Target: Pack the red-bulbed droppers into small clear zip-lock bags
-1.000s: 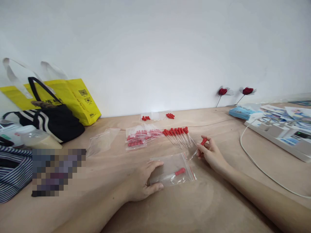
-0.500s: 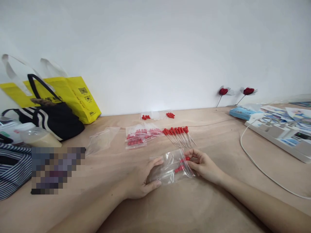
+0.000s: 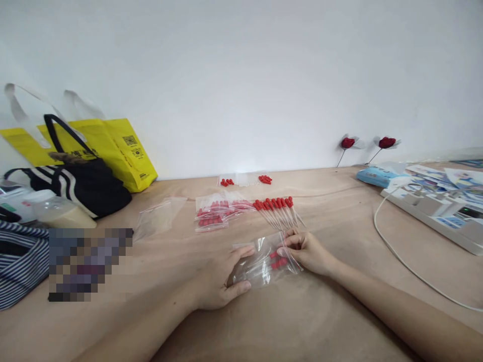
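A clear zip bag lies flat at the front middle, with a few red pieces inside near its right end. My left hand rests on the bag's left end, thumb and fingers apart. At the opening on the right, my right hand has its fingers pinched together; whatever is between them is hidden. Just behind the bag is a row of several red-tipped white sticks. Left of that row, filled bags of red pieces overlap one another.
Flat clear bags lie left of the filled ones. Small red piles sit near the wall. A yellow bag, black bag and bottle stand left; a power strip with a cable lies right.
My right hand has moved left, further over the bag's opening. The red piece that showed at its fingertips is now partly hidden, lying further into the bag. My left hand stays in place.
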A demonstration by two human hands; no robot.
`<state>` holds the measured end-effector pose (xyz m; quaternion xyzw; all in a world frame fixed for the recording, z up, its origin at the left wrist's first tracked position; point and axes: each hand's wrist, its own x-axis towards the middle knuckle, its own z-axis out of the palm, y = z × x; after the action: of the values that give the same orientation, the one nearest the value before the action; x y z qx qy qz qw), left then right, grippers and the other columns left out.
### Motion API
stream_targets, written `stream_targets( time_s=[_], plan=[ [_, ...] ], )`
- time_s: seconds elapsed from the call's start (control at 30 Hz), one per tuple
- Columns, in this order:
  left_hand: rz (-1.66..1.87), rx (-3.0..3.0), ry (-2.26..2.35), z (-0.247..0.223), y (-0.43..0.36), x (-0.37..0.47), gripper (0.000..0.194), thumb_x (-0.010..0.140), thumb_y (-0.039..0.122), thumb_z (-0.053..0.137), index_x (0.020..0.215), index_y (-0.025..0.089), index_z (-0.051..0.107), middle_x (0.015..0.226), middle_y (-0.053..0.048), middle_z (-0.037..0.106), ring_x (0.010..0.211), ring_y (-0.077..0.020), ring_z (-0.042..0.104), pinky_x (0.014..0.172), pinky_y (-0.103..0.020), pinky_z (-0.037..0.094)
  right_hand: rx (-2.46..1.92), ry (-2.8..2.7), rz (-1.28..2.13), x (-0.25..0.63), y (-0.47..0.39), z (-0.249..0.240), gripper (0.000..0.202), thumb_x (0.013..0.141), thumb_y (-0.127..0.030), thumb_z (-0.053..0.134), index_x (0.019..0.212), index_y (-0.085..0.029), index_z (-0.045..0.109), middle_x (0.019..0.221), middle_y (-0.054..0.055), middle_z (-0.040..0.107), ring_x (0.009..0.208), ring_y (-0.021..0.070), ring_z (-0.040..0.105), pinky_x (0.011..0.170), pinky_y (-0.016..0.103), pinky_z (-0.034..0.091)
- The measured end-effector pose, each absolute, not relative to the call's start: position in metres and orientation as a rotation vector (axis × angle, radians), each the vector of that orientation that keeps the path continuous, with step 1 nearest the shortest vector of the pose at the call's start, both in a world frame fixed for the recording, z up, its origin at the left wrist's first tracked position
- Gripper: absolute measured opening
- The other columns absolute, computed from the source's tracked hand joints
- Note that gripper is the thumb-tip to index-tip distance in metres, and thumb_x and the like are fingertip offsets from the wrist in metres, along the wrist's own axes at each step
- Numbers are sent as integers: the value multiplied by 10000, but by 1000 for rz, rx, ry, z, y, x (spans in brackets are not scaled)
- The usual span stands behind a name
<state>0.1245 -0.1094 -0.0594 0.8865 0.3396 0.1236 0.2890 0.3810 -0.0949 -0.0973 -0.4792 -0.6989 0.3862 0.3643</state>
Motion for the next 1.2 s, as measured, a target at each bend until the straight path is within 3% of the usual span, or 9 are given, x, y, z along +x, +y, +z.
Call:
stream_targets(
  time_s=[0.23,0.33,0.4,0.5,0.67,0.87,1.0,1.2],
  plan=[
    [296,2396,921,-61,-109,123,537,787,299,509,1277,250,295,1316,-52,399,1180,-241,392,976,-429,336,-1096,-2103,952,384,-104,-82,285,800,-370,491,670,-210,687,829,39,566,816,150,538,750,267,418],
    [305,2404,922,-62,-108,122,540,784,308,513,1277,247,302,1309,-55,405,1171,-248,401,968,-425,346,-1220,-1950,1092,404,-82,-78,232,752,-357,532,687,-169,652,707,25,599,679,139,550,635,249,431],
    [316,2397,924,-63,-108,122,542,780,308,519,1276,250,307,1309,-51,406,1173,-250,398,971,-423,344,-1521,-1682,956,417,-57,-78,195,725,-325,541,689,-152,623,643,14,591,587,123,530,552,228,409],
    [319,2389,922,-63,-108,122,538,782,306,518,1275,251,310,1312,-49,404,1177,-249,395,973,-423,340,-1838,-1422,696,429,-16,-77,168,684,-310,567,719,-153,616,662,22,608,607,130,539,541,216,391],
    [312,2402,924,-59,-108,123,527,779,313,521,1262,242,323,1291,-55,426,1148,-250,426,951,-416,363,-1963,-1270,593,426,28,-81,192,588,-318,646,677,-149,626,633,49,610,656,170,551,544,232,367],
    [326,2412,924,-60,-109,122,524,770,310,534,1251,242,338,1284,-57,435,1139,-250,435,938,-406,378,-1904,-1176,758,421,38,-85,65,579,-202,639,569,-153,598,394,-17,462,405,114,437,416,229,295],
    [328,2419,904,-62,-109,122,521,787,329,518,1262,240,321,1281,-59,435,1136,-243,438,934,-398,384,-1721,-1087,887,433,22,-76,68,681,-209,555,639,-157,567,441,-27,462,359,70,359,371,205,267],
    [323,2424,920,-64,-108,122,533,789,324,518,1271,244,305,1298,-57,415,1154,-241,419,948,-405,369,-1438,-944,953,443,-38,-75,88,748,-274,489,792,-201,513,561,-28,502,439,70,442,423,182,377]
  ],
)
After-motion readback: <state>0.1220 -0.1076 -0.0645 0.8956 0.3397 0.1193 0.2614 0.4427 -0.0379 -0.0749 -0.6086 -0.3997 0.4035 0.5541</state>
